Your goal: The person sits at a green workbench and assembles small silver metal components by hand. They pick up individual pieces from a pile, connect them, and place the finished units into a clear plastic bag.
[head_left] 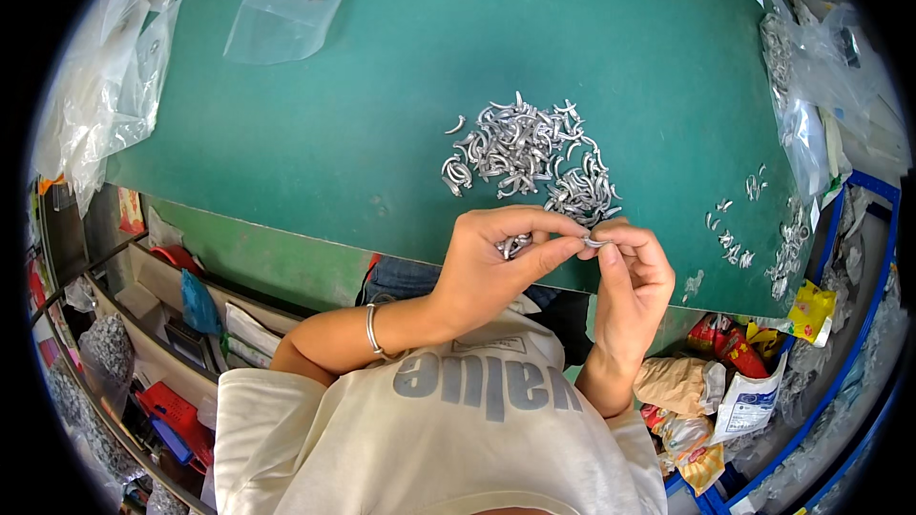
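Between the fingertips of both hands is a small curved silver metal piece point(595, 243). My left hand point(520, 246) pinches its left end with thumb and forefinger, and several like pieces point(513, 246) show within the curl of this hand. My right hand point(630, 272) grips the other end, thumb against the bent fingers. Just beyond the hands, a heap of the same curved metal pieces point(520, 143) lies on the green tabletop point(382, 105). One piece sits a little apart at the heap's left edge.
A clear plastic bag point(277, 33) holding metal pieces lies at the far left. More plastic bags point(114, 95) hang over the left edge. Small scattered metal parts point(735, 248) lie near the right edge. Shelves point(172, 277) stand at lower left, and a blue rack point(840, 267) with packages at right.
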{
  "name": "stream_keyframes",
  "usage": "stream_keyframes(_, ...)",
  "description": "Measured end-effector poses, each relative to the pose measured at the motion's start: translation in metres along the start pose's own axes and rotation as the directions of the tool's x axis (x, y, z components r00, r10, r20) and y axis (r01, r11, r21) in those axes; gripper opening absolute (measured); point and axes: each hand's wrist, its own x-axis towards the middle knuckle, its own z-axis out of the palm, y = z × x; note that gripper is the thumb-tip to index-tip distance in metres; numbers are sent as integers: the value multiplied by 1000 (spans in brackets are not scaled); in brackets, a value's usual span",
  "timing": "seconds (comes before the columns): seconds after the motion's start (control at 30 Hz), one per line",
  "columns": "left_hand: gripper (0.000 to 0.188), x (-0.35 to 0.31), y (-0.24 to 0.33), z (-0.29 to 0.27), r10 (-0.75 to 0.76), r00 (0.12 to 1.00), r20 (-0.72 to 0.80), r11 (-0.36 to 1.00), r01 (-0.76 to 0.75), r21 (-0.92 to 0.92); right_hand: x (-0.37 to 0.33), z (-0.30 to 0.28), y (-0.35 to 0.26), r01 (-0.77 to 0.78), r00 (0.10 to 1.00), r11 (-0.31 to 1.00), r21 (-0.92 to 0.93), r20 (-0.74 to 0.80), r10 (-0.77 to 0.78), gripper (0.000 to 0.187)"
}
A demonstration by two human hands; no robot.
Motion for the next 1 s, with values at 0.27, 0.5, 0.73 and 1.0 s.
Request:
stream_keyframes(0.27,9,1,5,-2,-132,987,90,984,141,-107,-1,2,1,-121,992,968,218,11,122,7)
stream_keyframes(0.5,19,6,5,-9,-448,817,362,686,574,-448,-5,-7,5,19,999,970,-241,29,-12,4)
stream_keyframes(0.73,23,5,-2,-15,-250,755,606,625,604,-495,30,-10,17,240,912,361,-901,82,-402,24)
stream_keyframes(1.0,16,7,-3,-10,-293,825,484,641,545,-541,34,-16,19,298,901,370,-880,131,-414,13)
